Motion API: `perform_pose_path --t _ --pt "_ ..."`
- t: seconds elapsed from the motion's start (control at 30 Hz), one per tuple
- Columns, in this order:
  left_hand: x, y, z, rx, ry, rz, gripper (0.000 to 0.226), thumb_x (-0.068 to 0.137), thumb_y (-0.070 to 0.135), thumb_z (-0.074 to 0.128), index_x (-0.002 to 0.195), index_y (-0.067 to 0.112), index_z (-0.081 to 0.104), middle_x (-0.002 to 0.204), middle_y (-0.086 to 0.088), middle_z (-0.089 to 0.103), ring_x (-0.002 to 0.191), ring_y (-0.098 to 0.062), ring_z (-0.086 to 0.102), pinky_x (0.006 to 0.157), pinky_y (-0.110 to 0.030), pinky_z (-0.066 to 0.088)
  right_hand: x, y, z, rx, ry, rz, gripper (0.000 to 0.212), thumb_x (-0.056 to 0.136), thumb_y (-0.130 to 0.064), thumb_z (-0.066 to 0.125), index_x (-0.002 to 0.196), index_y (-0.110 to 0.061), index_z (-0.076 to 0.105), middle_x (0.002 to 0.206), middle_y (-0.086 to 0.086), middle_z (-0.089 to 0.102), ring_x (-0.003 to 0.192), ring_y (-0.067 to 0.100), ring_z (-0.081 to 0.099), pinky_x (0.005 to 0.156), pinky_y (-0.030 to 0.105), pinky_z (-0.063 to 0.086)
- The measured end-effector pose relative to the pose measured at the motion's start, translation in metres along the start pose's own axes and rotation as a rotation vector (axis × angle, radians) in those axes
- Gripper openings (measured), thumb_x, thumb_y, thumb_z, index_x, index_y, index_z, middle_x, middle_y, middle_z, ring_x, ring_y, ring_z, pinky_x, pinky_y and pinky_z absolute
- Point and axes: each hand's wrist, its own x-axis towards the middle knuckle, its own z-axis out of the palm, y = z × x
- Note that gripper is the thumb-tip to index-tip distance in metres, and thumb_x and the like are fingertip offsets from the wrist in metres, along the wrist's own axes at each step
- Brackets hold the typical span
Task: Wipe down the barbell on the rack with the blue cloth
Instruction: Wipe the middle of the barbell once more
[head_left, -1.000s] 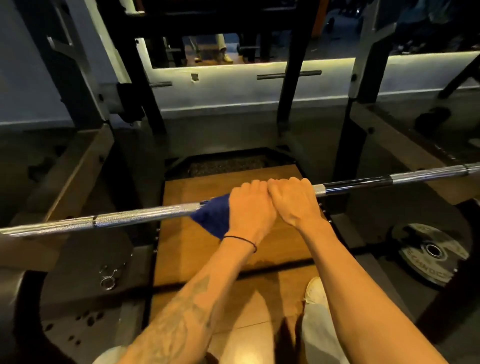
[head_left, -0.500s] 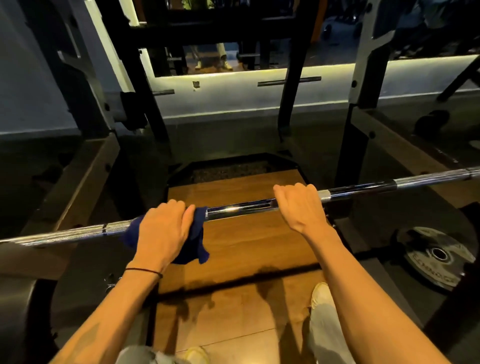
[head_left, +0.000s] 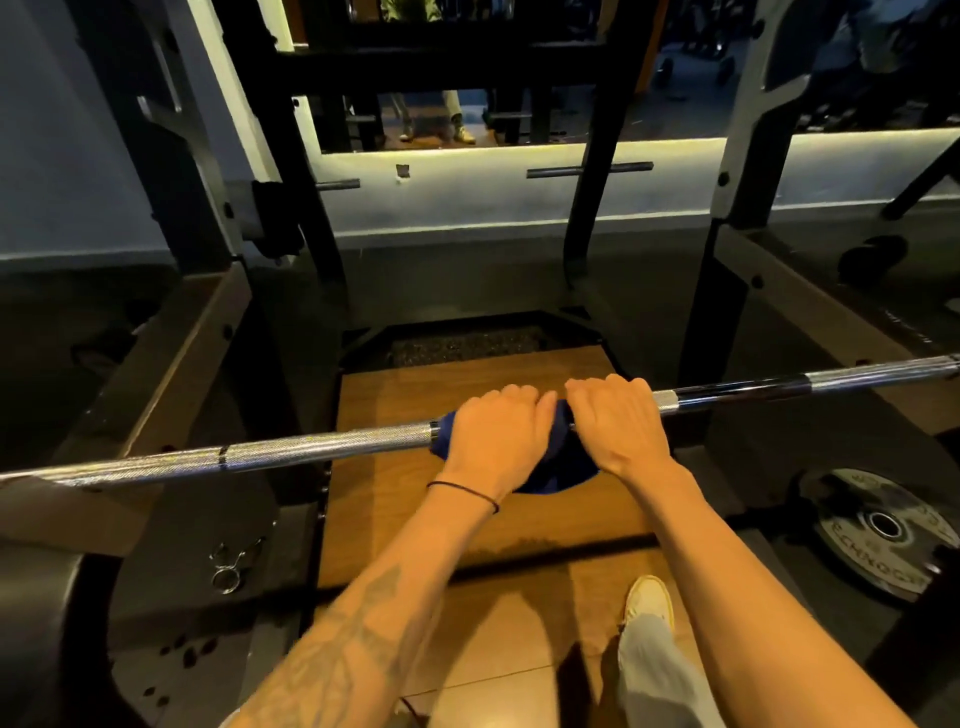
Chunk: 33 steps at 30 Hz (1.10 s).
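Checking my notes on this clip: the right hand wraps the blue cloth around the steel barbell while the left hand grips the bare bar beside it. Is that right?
Not quite: the hands are swapped. The head view shows the left hand wrapping the blue cloth around the steel barbell, while the right hand grips the bare bar beside it.

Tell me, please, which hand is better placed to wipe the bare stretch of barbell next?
Probably the left hand: it grips the blue cloth around the barbell, whereas the right hand holds bare steel.

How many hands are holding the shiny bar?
2. The left hand grips the blue cloth wrapped round the barbell; the right hand grips the bar right beside it.
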Motion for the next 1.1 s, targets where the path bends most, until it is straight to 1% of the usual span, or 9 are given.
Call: perform_pose_path --t 0.07,0.17,0.3,0.4,0.47,0.57,0.7,0.9,1.1 --pt "-0.019 -0.036 0.000 0.031 0.059 0.040 0.023 0.100 0.032 0.039 0.097 0.019 0.058 0.085 -0.004 0.062 0.070 -0.029 0.064 0.055 -0.038 0.043 0.000 -0.002 0.001 0.009 -0.013 0.004 0.033 0.100 -0.024 0.031 0.077 -0.019 0.054 0.068 0.005 0.064 0.061 0.030 0.056 0.056 0.038 0.036" --pt "-0.061 -0.098 0.002 -0.008 0.180 -0.120 0.030 0.092 0.031 0.040 0.071 0.016 0.054 0.062 -0.008 0.057 0.050 -0.034 0.057 0.047 -0.039 0.044 -0.002 -0.003 -0.003 0.094 -0.013 0.061 0.035 0.101 -0.027 0.025 0.072 -0.022 0.043 0.065 0.003 0.061 0.059 0.025 0.052 0.060 0.042 0.044" --pt "-0.090 -0.144 0.009 0.019 0.233 -0.238 0.031 0.093 0.024 0.038 0.067 0.014 0.050 0.059 -0.011 0.054 0.050 -0.036 0.054 0.050 -0.042 0.040 -0.001 -0.006 -0.004 0.093 -0.072 0.095 0.040 0.099 -0.031 0.020 0.068 -0.024 0.045 0.066 0.000 0.059 0.062 0.022 0.050 0.063 0.040 0.041" --pt "-0.088 -0.138 0.013 0.087 0.256 -0.296 0.029 0.092 0.019 0.035 0.068 0.012 0.049 0.057 -0.011 0.051 0.047 -0.034 0.049 0.052 -0.038 0.026 0.002 -0.008 -0.004 0.133 -0.109 0.197 0.044 0.096 -0.036 0.019 0.064 -0.025 0.048 0.063 -0.003 0.053 0.060 0.016 0.042 0.064 0.036 0.029" --pt "-0.086 -0.137 0.016 0.147 0.230 -0.299 0.025 0.089 0.017 0.037 0.069 0.011 0.050 0.057 -0.011 0.051 0.046 -0.033 0.049 0.053 -0.037 0.022 0.003 -0.013 -0.007 0.046 -0.151 0.191 0.041 0.098 -0.032 0.027 0.071 -0.022 0.055 0.071 0.000 0.061 0.064 0.018 0.048 0.066 0.036 0.032" --pt "-0.087 -0.139 0.013 0.192 0.185 -0.300 0.021 0.086 0.016 0.040 0.069 0.011 0.051 0.056 -0.009 0.051 0.045 -0.032 0.048 0.052 -0.036 0.021 0.020 -0.046 -0.023 -0.127 -0.263 -0.054 0.022 0.103 -0.024 0.038 0.099 -0.017 0.059 0.095 0.005 0.068 0.086 0.029 0.064 0.072 0.037 0.039" --pt "-0.090 -0.137 0.007 0.144 0.140 -0.278 0.026 0.086 0.021 0.037 0.066 0.015 0.050 0.056 -0.007 0.050 0.044 -0.030 0.045 0.050 -0.034 0.021 0.055 -0.122 -0.035 0.003 -0.392 -0.295 0.023 0.104 -0.024 0.039 0.113 -0.014 0.058 0.105 0.009 0.068 0.093 0.032 0.065 0.066 0.039 0.042" --pt "-0.089 -0.137 0.002 0.215 0.054 -0.342 0.025 0.089 0.024 0.041 0.067 0.017 0.052 0.058 -0.004 0.052 0.047 -0.027 0.047 0.051 -0.034 0.021 0.058 -0.143 -0.038 0.003 -0.356 -0.256 0.024 0.103 -0.025 0.042 0.113 -0.012 0.059 0.105 0.010 0.068 0.089 0.032 0.066 0.062 0.040 0.043" --pt "-0.057 -0.093 -0.011 0.142 -0.134 -0.392 0.019 0.096 0.026 0.040 0.085 0.020 0.055 0.082 -0.001 0.067 0.075 -0.025 0.067 0.061 -0.035 0.033 0.055 -0.143 -0.034 0.114 -0.292 -0.095 0.032 0.106 -0.029 0.032 0.101 -0.017 0.062 0.103 0.007 0.071 0.092 0.033 0.068 0.064 0.037 0.039"
